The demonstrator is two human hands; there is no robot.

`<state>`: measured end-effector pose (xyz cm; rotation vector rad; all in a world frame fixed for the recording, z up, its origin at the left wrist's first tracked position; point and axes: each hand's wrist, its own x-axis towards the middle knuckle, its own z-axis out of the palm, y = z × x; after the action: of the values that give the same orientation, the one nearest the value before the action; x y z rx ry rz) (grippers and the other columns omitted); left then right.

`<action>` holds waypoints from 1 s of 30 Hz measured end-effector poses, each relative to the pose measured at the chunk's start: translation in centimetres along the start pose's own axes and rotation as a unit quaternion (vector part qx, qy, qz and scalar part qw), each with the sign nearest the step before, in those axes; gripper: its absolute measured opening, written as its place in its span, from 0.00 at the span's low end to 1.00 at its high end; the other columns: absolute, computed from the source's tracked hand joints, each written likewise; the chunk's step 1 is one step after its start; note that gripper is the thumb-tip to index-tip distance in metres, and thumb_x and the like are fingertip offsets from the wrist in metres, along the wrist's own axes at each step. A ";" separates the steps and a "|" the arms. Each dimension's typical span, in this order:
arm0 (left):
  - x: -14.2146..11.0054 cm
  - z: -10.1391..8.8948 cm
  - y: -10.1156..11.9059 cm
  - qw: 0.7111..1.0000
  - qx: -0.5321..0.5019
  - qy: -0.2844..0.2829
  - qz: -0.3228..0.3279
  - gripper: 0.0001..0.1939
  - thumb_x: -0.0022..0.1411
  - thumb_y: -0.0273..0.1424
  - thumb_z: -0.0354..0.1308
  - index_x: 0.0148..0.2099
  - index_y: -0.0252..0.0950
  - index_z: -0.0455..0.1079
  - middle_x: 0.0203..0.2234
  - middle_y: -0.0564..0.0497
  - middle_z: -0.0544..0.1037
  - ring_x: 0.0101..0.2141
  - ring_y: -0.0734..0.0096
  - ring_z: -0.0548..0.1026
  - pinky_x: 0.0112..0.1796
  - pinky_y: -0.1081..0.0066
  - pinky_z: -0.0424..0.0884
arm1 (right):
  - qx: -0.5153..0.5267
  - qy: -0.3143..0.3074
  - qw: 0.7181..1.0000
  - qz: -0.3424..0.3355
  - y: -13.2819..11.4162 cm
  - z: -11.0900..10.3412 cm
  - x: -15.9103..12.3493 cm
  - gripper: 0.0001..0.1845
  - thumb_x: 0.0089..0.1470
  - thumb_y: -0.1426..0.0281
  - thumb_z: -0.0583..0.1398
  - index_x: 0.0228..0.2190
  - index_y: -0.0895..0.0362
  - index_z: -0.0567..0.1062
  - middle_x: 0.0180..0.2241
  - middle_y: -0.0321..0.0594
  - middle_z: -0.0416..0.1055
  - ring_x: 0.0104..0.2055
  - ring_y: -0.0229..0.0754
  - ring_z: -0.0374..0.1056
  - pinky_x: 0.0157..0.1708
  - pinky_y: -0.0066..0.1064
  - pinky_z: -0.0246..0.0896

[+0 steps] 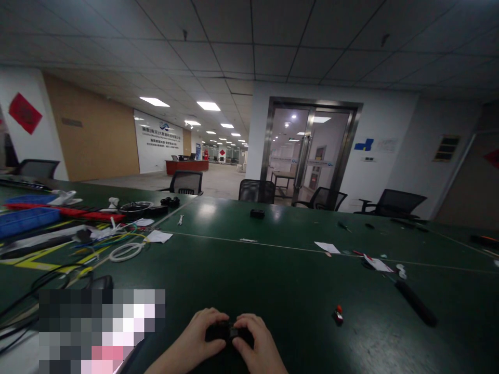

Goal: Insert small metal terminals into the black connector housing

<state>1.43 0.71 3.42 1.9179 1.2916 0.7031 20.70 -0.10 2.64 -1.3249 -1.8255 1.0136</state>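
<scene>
Two blue trays (29, 208) lie on the table (280, 280), well to the left of the part (233, 333) and farther off. A white coil (121, 258) is also to its left, less far out, and a spanner (180, 220) lies beyond it, left of centre. At the part's left end is the left hand (197, 333), thumb and fingers bent round that end in a pinch. The part itself, small and black, is between both hands, over the near side of the table; whether it touches the tabletop I cannot tell. It looks light, probably stiff and smooth enough to slip a little; too dark to judge how fragile. Both ends seem the best hold, thumb against fingertips, leaving the middle free. At its right end the right hand (262, 343) pinches likewise. Well beyond the part, slightly right, is a black box (257, 213). To its right, apart, stands a red-tipped piece (338, 314); farther right lies a black rod (416, 303).
</scene>
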 end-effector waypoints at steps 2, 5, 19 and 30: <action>0.0 0.0 0.1 1.000 0.002 0.000 0.000 0.20 0.47 0.29 0.60 0.45 0.42 0.71 0.42 0.51 0.73 0.45 0.60 0.68 0.50 0.63 0.60 | 0.008 0.005 1.000 0.004 -0.1 -0.1 0.0 0.12 0.45 0.71 0.57 0.34 0.51 0.74 0.43 0.37 0.69 0.48 0.46 0.63 0.48 0.35 0.55; 0.1 -0.1 0.2 1.000 0.009 -0.008 0.002 0.19 0.47 0.28 0.59 0.45 0.41 0.71 0.42 0.50 0.73 0.45 0.60 0.68 0.50 0.63 0.60 | 0.015 0.018 1.000 0.009 0.1 -0.1 0.0 0.12 0.46 0.69 0.57 0.36 0.52 0.73 0.40 0.38 0.70 0.45 0.46 0.65 0.46 0.34 0.57; 0.1 -0.3 0.4 1.000 0.016 -0.023 0.007 0.19 0.48 0.28 0.58 0.46 0.41 0.71 0.42 0.50 0.73 0.45 0.61 0.68 0.50 0.64 0.58 | 0.134 0.105 0.984 0.052 -0.2 -0.7 -0.1 0.18 0.49 0.60 0.57 0.41 0.55 0.72 0.40 0.41 0.72 0.43 0.46 0.66 0.44 0.36 0.60; 0.2 -0.1 -0.7 1.000 0.014 -0.016 0.012 0.21 0.49 0.30 0.59 0.48 0.41 0.70 0.45 0.50 0.72 0.47 0.59 0.67 0.51 0.62 0.58 | 0.216 0.162 0.962 0.044 1.1 -0.8 0.6 0.27 0.46 0.52 0.58 0.43 0.57 0.71 0.42 0.43 0.71 0.47 0.48 0.66 0.43 0.36 0.62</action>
<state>1.02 1.10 2.96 1.9626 1.2675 0.6652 21.71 0.83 2.14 -1.2210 -1.2265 1.0906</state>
